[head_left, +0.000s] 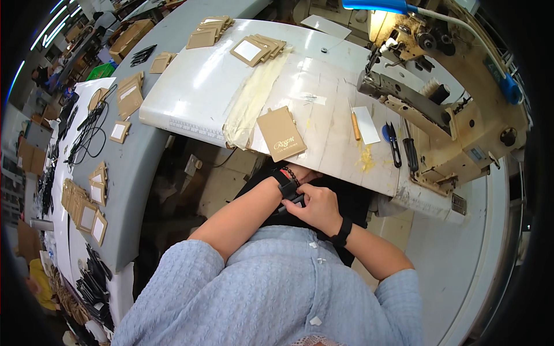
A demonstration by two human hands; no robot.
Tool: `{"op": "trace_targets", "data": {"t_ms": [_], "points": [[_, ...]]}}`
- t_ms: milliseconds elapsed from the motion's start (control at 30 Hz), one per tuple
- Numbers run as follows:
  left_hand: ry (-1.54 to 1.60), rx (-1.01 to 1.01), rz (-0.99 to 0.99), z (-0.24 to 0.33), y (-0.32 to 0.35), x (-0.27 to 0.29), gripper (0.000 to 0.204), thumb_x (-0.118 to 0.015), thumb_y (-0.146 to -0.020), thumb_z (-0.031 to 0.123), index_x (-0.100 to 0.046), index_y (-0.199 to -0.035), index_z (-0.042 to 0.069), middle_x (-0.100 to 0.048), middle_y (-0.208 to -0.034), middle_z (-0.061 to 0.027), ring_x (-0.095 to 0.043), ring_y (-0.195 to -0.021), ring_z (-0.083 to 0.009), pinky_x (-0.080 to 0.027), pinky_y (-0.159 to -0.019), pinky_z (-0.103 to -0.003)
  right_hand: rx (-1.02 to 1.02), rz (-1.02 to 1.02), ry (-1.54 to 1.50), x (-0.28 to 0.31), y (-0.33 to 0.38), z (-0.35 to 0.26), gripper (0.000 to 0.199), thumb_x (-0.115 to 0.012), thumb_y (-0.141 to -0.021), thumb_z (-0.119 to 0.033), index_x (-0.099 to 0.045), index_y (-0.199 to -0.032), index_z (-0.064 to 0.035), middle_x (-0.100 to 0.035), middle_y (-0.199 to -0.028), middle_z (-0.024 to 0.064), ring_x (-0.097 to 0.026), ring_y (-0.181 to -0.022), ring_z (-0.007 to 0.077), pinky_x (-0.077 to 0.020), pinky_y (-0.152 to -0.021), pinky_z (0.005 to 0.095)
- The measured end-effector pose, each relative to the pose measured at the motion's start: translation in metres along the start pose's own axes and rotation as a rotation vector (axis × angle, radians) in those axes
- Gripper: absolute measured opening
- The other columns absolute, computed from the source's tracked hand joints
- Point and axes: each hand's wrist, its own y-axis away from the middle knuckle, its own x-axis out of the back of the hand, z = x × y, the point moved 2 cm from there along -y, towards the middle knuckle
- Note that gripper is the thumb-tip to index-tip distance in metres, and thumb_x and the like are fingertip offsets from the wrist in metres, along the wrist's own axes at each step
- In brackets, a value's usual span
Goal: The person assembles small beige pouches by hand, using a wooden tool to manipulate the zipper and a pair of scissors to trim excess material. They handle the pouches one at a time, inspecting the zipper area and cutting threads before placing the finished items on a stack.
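My left hand (301, 175) lies low against the table's front edge, a beaded bracelet and a black wristband (287, 187) around its wrist. Its fingers are mostly hidden. Bent across my body, my right hand (318, 206) has its thumb and fingers closed on the wristband's dark strap, just beside the left wrist. Another black band (343, 232) circles my right wrist. On the table just beyond both hands rests a tan card holder (277, 130) with gold lettering, lying flat and slightly turned.
At right stands a sewing machine (461, 130). Beside it lie a wooden-handled awl (355, 126), a white card (366, 124), black thread snips (395, 151) and a black-handled tool (411, 153). Stacked tan holders (257, 49) sit at the back; more line the grey side table (131, 202).
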Motion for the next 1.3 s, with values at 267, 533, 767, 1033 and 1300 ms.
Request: {"op": "trace_targets", "data": {"t_ms": [267, 533, 767, 1033, 1300], "points": [[0.011, 0.013, 0.068, -0.007, 0.001, -0.004, 0.035, -0.049, -0.094, 0.017, -0.054, -0.125, 0.001, -0.058, -0.122, -0.0189, -0.054, -0.113, -0.0316, -0.042, -0.098, -0.04, 0.11, 0.047, -0.038, 0.003, -0.004, 0.006, 0.035, -0.081, -0.064, -0.036, -0.066, -0.072, -0.0054, -0.05, -0.047, 0.0049, -0.053, -0.041, 0.0202, -0.0413, -0.042, 0.0327], [0.032, 0.026, 0.125, -0.014, 0.001, -0.01, 0.035, -0.046, -0.097, 0.017, -0.053, -0.126, -0.001, -0.058, -0.123, -0.0182, -0.053, -0.113, -0.0297, -0.042, -0.099, -0.039, -0.029, -0.035, -0.255, -0.012, -0.001, 0.018, 0.044, -0.083, -0.069, -0.036, -0.066, -0.089, -0.0003, -0.067, -0.086, 0.0103, -0.062, -0.067, 0.0167, -0.0499, -0.059, 0.0284], [-0.008, 0.033, 0.069, -0.006, -0.011, -0.012, 0.035, -0.05, -0.092, 0.009, -0.055, -0.125, 0.002, -0.056, -0.125, -0.0216, -0.051, -0.117, -0.0374, -0.04, -0.1, -0.043, -0.306, -0.621, -1.082, -0.035, -0.007, 0.044, 0.034, -0.077, -0.081, -0.012, -0.063, -0.109, 0.0012, -0.068, -0.099, 0.0037, -0.062, -0.087, 0.0095, -0.0505, -0.081, 0.025], [0.003, -0.047, 0.0, 0.017, 0.0, 0.006, 0.033, -0.055, -0.084, 0.002, -0.061, -0.116, 0.002, -0.06, -0.116, -0.0222, -0.056, -0.107, -0.0416, -0.043, -0.095, -0.047, -0.26, -0.761, -1.057, -0.027, -0.01, 0.052, 0.042, -0.078, -0.081, -0.015, -0.06, -0.117, -0.0011, -0.067, -0.103, 0.0047, -0.061, -0.092, 0.0095, -0.049, -0.082, 0.026], [-0.07, -0.007, -0.089, 0.012, -0.007, -0.01, 0.032, -0.051, -0.086, 0.003, -0.06, -0.116, 0.0, -0.061, -0.114, -0.0221, -0.057, -0.104, -0.0421, -0.045, -0.091, -0.046, -0.292, -0.702, -1.073, -0.029, -0.01, 0.05, 0.041, -0.077, -0.083, -0.014, -0.059, -0.117, -0.0017, -0.067, -0.104, 0.0046, -0.061, -0.095, 0.0109, -0.049, -0.083, 0.0277]]}}
